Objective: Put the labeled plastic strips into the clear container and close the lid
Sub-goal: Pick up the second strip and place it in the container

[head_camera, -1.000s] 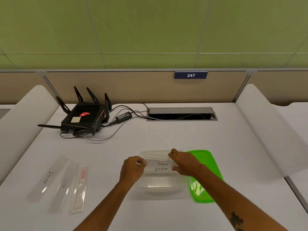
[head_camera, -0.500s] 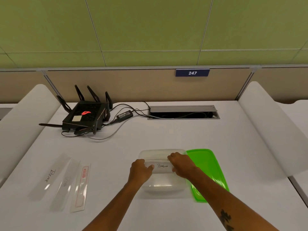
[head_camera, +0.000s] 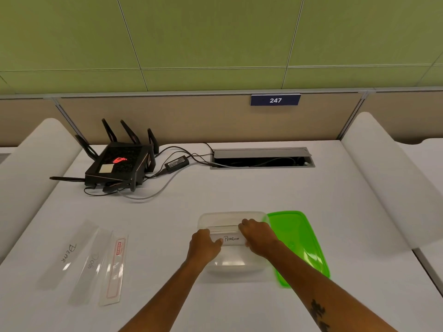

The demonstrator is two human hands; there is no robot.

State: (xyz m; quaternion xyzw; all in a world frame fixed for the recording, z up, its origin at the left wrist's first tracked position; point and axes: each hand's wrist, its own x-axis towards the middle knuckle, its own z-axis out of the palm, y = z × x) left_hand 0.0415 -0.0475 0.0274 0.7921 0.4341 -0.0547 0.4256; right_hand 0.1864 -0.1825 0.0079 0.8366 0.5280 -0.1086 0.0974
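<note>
Both hands pinch the "Penguin" strip [head_camera: 231, 239] over the clear container [head_camera: 230, 218], left hand [head_camera: 203, 245] and right hand [head_camera: 257, 236] on opposite ends; it looks mid-placement; next, three strips [head_camera: 91, 262] well leftward, then the green lid [head_camera: 297, 240] just beside the right hand.

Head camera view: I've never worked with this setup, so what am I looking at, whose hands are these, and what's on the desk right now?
There is no machine here. One wide camera on a person's head looks forward and down at their bare hands over a white desk. The left hand and right hand together hold a strip marked PENGUIN across the clear container. The green lid lies off, beside the container's right side. Three more strips wait at the left: BEAR, DOG and a red-printed strip. At the back sit a black router and a cable hatch.
</note>
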